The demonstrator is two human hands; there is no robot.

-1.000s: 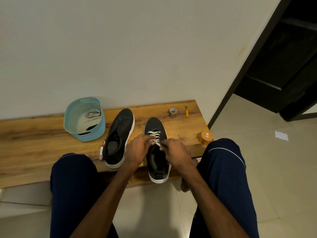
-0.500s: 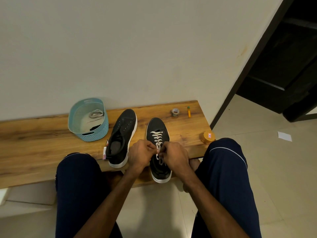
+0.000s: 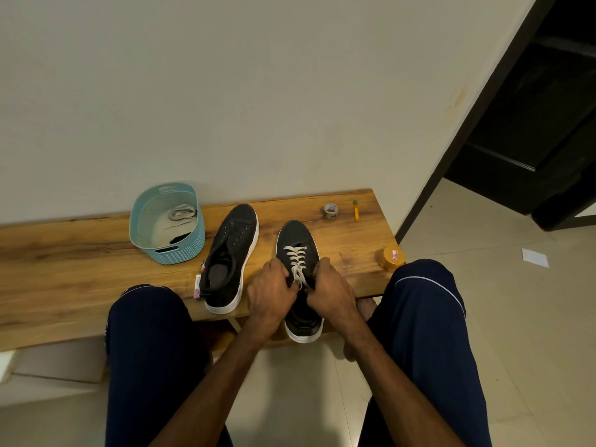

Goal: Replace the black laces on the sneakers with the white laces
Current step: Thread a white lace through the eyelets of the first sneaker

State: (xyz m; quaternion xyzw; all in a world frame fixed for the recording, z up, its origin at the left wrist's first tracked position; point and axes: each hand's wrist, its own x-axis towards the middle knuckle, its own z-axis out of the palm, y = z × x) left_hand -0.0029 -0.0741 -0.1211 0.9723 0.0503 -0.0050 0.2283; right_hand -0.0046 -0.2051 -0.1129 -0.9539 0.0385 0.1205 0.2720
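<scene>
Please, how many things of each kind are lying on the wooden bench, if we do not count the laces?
Sneakers: 2
Basket: 1
Tape roll: 1
Orange tin: 1
Small yellow tube: 1
Small packet: 1
Total: 7

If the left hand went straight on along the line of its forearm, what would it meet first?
The white lace on the laced sneaker, which the left hand seems to pinch. Beyond that probably the tape roll, though depth is unclear.
</scene>
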